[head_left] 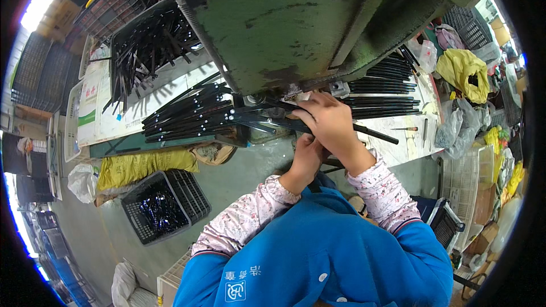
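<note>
Below the head of a green machine (273,34), my two hands work close together. My right hand (330,122) is closed, its fingers bent round a black metal strip (285,106) that runs in under the machine. Just below it, my left hand (306,156) has its fingers curled in; what they grip is hidden between the hands. Another black strip (278,122) with bright rivets reaches toward my fingers from the left. A black rod (376,133) sticks out past my right hand on the other side.
Riveted black strips (190,111) lie fanned out at the left, with a heap of strips (151,42) behind. Black bars (381,102) lie in rows on the right table, near a screwdriver (405,129). A dark crate (165,204) stands on the floor, beside a yellow sack (145,169).
</note>
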A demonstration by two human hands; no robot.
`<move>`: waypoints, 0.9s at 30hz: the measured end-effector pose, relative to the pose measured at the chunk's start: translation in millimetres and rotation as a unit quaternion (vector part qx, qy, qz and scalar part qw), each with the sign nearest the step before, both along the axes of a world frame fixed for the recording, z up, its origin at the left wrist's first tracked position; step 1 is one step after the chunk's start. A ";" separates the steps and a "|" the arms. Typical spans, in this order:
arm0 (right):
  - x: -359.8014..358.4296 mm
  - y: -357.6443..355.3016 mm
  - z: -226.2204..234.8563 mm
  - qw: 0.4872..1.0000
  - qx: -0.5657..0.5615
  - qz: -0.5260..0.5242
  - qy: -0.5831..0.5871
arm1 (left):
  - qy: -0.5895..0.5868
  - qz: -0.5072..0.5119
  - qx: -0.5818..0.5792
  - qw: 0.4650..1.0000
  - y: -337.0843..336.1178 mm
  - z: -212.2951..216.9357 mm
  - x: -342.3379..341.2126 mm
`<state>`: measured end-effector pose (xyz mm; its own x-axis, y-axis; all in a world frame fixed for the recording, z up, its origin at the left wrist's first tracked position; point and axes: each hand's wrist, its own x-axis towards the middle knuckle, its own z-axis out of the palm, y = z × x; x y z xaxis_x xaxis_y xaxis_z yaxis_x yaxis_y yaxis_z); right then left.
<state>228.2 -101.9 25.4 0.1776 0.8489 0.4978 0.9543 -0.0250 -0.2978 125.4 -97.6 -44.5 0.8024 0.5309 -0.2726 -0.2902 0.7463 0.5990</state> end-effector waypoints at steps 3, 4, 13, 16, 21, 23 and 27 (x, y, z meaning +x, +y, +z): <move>0.3 -7.9 7.5 0.996 -0.004 -0.020 0.088 | -0.015 0.014 -0.043 0.999 3.2 7.2 5.6; 0.1 -7.8 7.4 0.996 -0.005 -0.015 0.092 | -0.005 0.017 -0.033 0.999 3.1 11.2 4.2; 44.3 30.5 -90.0 0.985 -0.136 0.045 0.098 | 0.250 0.097 0.216 0.939 54.2 33.5 -59.5; 71.9 66.3 -154.9 0.956 -0.217 -0.036 0.192 | 0.105 0.167 0.206 0.959 84.5 23.3 -90.1; 89.3 62.4 -168.0 0.936 -0.262 0.031 0.233 | 0.015 0.200 0.180 0.963 105.8 43.7 -108.8; 92.9 56.5 -166.4 0.933 -0.263 0.046 0.243 | 0.008 0.209 0.153 0.966 110.9 43.7 -108.9; 96.8 55.3 -164.2 0.937 -0.240 0.042 0.250 | -0.003 0.208 0.126 0.970 119.7 38.7 -104.7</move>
